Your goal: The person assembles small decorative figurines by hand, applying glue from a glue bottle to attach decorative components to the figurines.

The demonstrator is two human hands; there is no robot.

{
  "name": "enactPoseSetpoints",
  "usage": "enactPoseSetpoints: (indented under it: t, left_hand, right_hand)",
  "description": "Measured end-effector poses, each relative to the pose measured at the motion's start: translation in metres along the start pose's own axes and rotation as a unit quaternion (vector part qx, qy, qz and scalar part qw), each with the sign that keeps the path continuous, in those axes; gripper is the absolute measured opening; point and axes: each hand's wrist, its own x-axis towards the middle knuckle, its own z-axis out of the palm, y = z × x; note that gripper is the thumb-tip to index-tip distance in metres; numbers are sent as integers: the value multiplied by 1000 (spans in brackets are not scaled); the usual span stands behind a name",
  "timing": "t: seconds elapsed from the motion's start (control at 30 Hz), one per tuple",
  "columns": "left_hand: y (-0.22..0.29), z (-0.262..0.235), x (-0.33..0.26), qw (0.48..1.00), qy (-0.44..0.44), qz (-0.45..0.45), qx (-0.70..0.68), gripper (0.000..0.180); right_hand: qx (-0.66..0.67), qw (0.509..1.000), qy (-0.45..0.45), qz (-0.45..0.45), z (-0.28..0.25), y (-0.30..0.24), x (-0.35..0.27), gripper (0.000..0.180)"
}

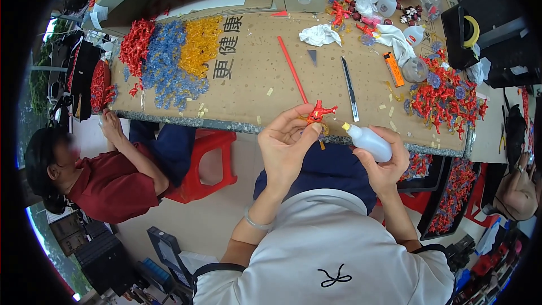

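Just off the front edge of the cardboard-covered bench, my left hand [288, 141] pinches a small red plastic figure [321, 112] with a yellowish translucent piece under it. A white squeeze bottle [370, 142] lies tilted in my right hand [389, 161], fingers wrapped round its body. Its yellow nozzle [346, 127] points toward the figure, a short gap apart. Beyond my left hand a thin red stick [293, 70] lies on the cardboard. Past the bottle is a slim craft knife [350, 89].
Piles of red pieces [135, 48], blue pieces [169, 68] and yellow pieces [201, 42] lie at left. On the right are mixed assembled pieces [443, 99], an orange box [393, 69] and a clear round jar [415, 70]. A co-worker [113, 175] sits at left beside a red stool [209, 164].
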Motion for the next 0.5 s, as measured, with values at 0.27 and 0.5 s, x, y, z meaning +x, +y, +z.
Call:
enactPoseSetpoints:
  t: [0.27,0.5]
  left_hand:
    - [2,-4,1,1000,-5,-23,-9,31]
    - [3,-5,0,1000,-6,-23,-14,31]
  right_hand:
    - [-36,997,-11,-65,3,-6,8,43]
    - [-55,994,-17,-91,5,-7,9,43]
